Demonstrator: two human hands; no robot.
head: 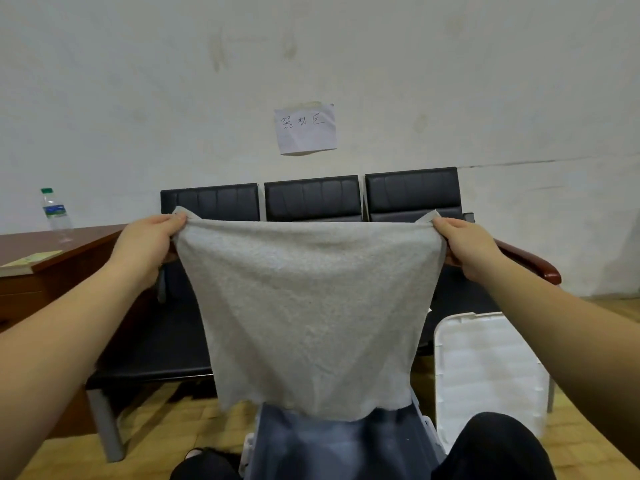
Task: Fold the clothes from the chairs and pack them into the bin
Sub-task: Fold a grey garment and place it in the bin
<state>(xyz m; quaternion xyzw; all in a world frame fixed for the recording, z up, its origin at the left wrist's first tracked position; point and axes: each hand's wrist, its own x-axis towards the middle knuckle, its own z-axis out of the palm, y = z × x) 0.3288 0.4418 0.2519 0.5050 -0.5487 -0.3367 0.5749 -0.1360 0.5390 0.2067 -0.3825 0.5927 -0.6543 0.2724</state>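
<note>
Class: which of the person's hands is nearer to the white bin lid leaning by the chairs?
Right. The right hand pinches the grey cloth corner above the white lid; the left hand grips the far corner, across the cloth.

light grey fuzzy knit garment (pixel 308 306) hanging spread out flat, over open blue-grey plastic bin (pixel 332 445), row of black padded chairs (pixel 313 197) behind

View: single head-worn wide-angle camera.
Facing: forward and slightly down, toward the chairs (pixel 311 202) and wall (pixel 311 46).
Nearness: close, hands (pixel 145 244) at arm's length.
Shared views: only one.
</note>
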